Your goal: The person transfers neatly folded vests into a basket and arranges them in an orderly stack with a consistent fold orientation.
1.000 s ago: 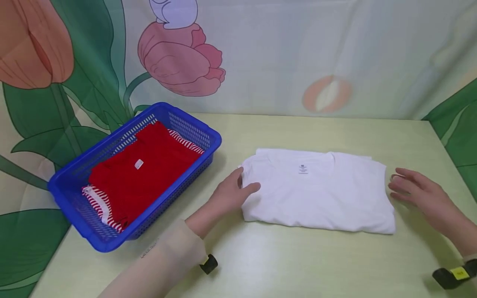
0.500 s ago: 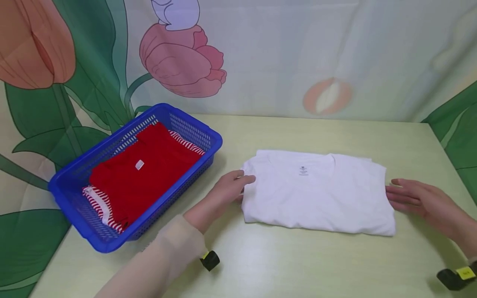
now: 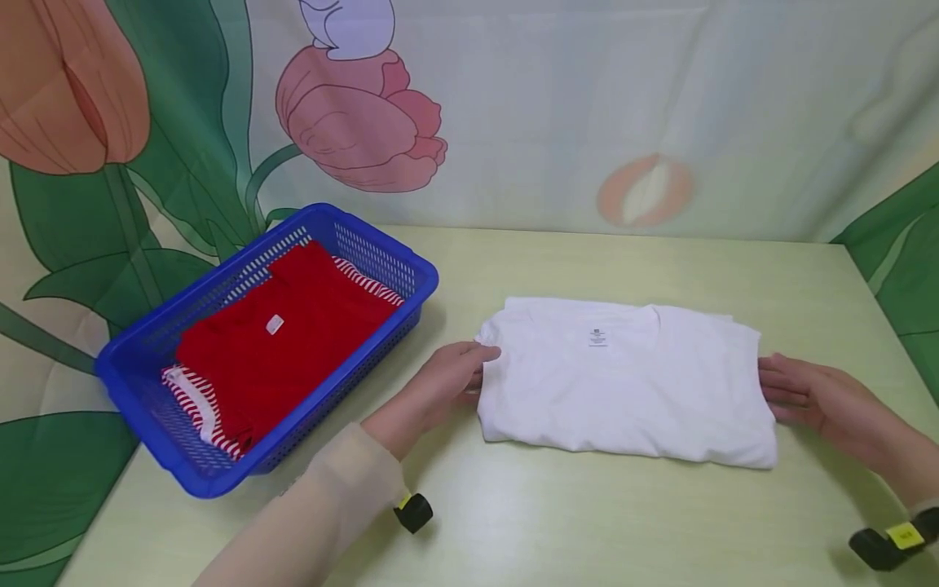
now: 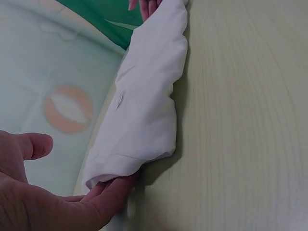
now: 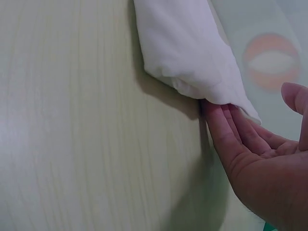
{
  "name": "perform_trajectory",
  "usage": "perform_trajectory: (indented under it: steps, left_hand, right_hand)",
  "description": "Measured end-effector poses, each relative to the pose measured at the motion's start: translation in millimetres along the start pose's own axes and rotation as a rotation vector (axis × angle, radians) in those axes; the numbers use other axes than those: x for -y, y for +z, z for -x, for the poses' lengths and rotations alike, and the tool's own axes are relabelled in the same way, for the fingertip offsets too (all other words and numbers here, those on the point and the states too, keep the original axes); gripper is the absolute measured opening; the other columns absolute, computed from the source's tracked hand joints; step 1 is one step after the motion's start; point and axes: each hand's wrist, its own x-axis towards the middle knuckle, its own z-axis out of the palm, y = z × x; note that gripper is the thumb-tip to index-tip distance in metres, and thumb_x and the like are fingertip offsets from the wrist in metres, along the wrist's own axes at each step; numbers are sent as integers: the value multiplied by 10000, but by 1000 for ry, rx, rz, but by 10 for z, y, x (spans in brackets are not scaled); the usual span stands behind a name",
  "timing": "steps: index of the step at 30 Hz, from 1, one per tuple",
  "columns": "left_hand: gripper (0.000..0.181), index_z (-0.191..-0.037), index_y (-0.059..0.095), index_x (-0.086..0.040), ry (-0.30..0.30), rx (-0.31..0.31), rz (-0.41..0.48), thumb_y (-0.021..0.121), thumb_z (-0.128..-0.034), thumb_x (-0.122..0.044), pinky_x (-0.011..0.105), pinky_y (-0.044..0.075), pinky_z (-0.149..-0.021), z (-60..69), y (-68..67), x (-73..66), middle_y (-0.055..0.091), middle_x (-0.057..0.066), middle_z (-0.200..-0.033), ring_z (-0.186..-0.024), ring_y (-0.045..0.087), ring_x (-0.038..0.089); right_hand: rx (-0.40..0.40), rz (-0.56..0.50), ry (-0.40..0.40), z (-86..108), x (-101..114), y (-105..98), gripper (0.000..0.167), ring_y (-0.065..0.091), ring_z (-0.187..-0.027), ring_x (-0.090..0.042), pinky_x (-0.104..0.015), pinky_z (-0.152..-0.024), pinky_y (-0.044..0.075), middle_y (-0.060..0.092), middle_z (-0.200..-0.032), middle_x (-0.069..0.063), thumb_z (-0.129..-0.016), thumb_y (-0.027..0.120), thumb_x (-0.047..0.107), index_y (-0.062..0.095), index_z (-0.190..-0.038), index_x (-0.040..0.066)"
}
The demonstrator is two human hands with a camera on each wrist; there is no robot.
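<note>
A folded white T-shirt [image 3: 623,383] lies flat on the table, its neckline and printed label facing up. At its left end, my left hand [image 3: 447,379] has its fingertips tucked under the edge; in the left wrist view the thumb of that hand [image 4: 53,197] stands apart from the cloth. My right hand [image 3: 829,399] is at the opposite end. The right wrist view shows its straight fingers [image 5: 224,130] slid beneath the shirt [image 5: 187,48], thumb raised and clear of it. The fingertips of both hands are hidden under the fabric.
To the left stands a blue plastic basket [image 3: 418,281] holding a folded red garment [image 3: 293,334] with red-and-white striped parts. Behind the pale wooden table [image 3: 587,522] hangs a curtain [image 3: 528,114] printed with flowers. Each wrist carries a small black camera [image 3: 414,514].
Both hands have come in toward the shirt, and their fingers have slipped under its two ends. The left thumb has lifted back slightly. The shirt has hardly moved.
</note>
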Motion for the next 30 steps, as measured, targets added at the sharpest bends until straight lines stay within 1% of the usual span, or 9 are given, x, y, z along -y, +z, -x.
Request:
perform_trajectory:
  steps: [3, 5, 8, 10, 13, 16, 20, 26, 30]
  left_hand:
    - [624, -1530, 477, 68, -28, 16, 24, 603, -1063, -325, 452, 552, -1073, 16, -17, 27, 579, 230, -1475, -1290, 616, 341]
    - [596, -1492, 516, 71, -42, 24, 30, 611, -1058, -326, 419, 591, -1005, 22, -16, 38, 606, 243, -1412, -1217, 645, 324]
    - [578, -1454, 552, 60, -60, 33, 20, 620, -1053, -351, 376, 628, -916, 28, 3, 39, 620, 234, -1362, -1136, 662, 296]
    - [564, -1428, 569, 65, -66, 55, 24, 609, -1062, -362, 376, 638, -898, 24, 21, 39, 640, 234, -1342, -1104, 672, 289]
    - [559, -1400, 578, 86, -77, 102, 37, 589, -1078, -370, 401, 639, -912, 21, 53, 51, 663, 238, -1312, -1070, 679, 286]
    - [567, -1396, 568, 110, -92, 140, 65, 582, -1086, -365, 435, 627, -952, 18, 89, 66, 663, 247, -1305, -1061, 674, 290]
    - [562, -1380, 562, 117, -108, 158, 90, 586, -1086, -361, 451, 621, -965, -4, 126, 73, 665, 219, -1248, -1023, 663, 270]
    - [512, -1307, 602, 102, -141, 191, 91, 584, -1089, -361, 462, 641, -916, -18, 167, 103, 706, 157, -1085, -926, 690, 238]
    - [495, -1298, 615, 85, -153, 201, 93, 589, -1089, -363, 469, 634, -933, -21, 197, 123, 720, 154, -1081, -922, 702, 234]
  right_hand:
    - [6, -16, 7, 10, -8, 2, 799, 621, -1069, 126, -241, -920, 605, 612, -1218, 253, -1173, 368, 430, 146, -1604, -205]
    - [7, -22, 15, 18, -9, 2, 799, 624, -1059, 125, -243, -914, 608, 607, -1182, 283, -1173, 371, 424, 136, -1604, -205]
    - [3, -24, 26, 16, -1, 14, 796, 632, -1052, 115, -248, -910, 611, 615, -1166, 278, -1172, 374, 423, 138, -1606, -201]
    - [8, -22, 31, 6, 10, 35, 793, 636, -1050, 104, -257, -909, 614, 619, -1177, 251, -1172, 377, 419, 143, -1604, -204]
    - [21, -27, 39, -14, 30, 80, 778, 646, -1052, 81, -270, -914, 617, 633, -1185, 206, -1175, 375, 403, 152, -1596, -213]
    - [35, -20, 38, -23, 44, 115, 759, 652, -1055, 60, -279, -912, 620, 639, -1184, 182, -1179, 365, 389, 164, -1590, -218]
    - [41, -16, 30, -22, 53, 138, 730, 666, -1058, 25, -288, -908, 623, 668, -1168, 158, -1183, 355, 370, 192, -1584, -218]
    - [63, 22, 57, -27, 90, 181, 702, 702, -1054, -51, -325, -912, 631, 713, -1175, 24, -1175, 384, 397, 332, -1545, -197]
    - [68, 62, 87, -35, 122, 207, 687, 687, -1042, -66, -312, -915, 626, 689, -1164, -11, -1169, 391, 425, 402, -1500, -176]
